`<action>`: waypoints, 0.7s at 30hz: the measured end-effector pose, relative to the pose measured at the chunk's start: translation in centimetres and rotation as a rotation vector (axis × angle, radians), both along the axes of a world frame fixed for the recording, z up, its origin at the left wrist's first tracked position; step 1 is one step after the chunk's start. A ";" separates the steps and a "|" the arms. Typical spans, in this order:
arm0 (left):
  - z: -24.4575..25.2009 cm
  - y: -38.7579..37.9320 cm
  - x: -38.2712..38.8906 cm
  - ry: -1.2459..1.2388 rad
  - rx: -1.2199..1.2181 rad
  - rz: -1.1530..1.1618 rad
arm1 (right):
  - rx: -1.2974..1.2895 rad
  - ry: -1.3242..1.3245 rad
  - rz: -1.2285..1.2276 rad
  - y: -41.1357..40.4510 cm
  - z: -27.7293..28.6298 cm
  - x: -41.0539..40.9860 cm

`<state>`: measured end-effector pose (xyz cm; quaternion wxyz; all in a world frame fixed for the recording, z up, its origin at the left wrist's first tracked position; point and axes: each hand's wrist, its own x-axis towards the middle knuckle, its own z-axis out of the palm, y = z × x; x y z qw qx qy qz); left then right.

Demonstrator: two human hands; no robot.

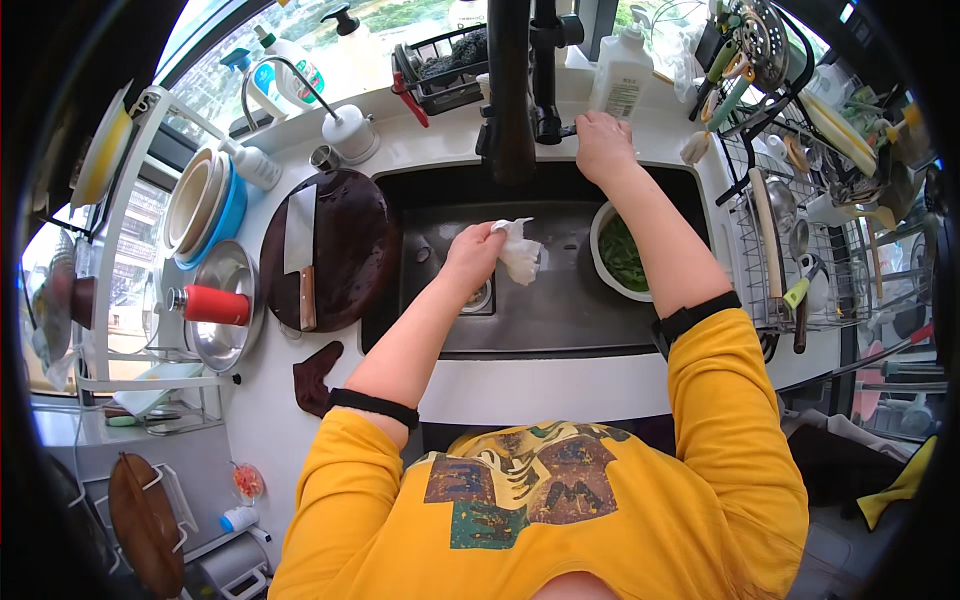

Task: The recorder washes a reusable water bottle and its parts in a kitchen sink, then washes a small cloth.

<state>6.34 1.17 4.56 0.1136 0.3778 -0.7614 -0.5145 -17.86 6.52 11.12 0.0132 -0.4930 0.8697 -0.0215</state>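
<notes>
My left hand (474, 256) grips a crumpled white tissue or cloth (519, 251) above the dark sink basin (555, 322), close to the drain. Behind the sink, my right hand (604, 144) is at the side lever (568, 130) of the black faucet (513, 97); its fingers are partly hidden, so I cannot tell whether they grip it. A pale bowl (598, 259) of green leaves (622, 253) sits in the sink's right part, partly behind my right forearm. Left of the basin, a cleaver (301, 232) lies on a round dark cutting board (345, 262).
A red bottle (216, 305) lies in a steel bowl (244, 349) beside the board. A dark cloth (315, 379) is on the front counter. A white plastic bottle (622, 71) stands behind my right hand. Wire racks with utensils (765, 255) line the right side.
</notes>
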 end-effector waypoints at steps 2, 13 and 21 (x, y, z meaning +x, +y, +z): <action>0.7 0.7 -1.2 0.052 0.192 0.044 | -0.230 0.066 0.041 1.6 -2.4 1.1; -0.9 0.3 -1.5 0.193 0.029 0.154 | -0.655 -0.994 -0.113 4.6 -7.9 10.8; -0.3 -0.2 -0.2 0.056 -0.354 0.045 | -0.849 -1.216 0.090 3.0 -6.4 13.4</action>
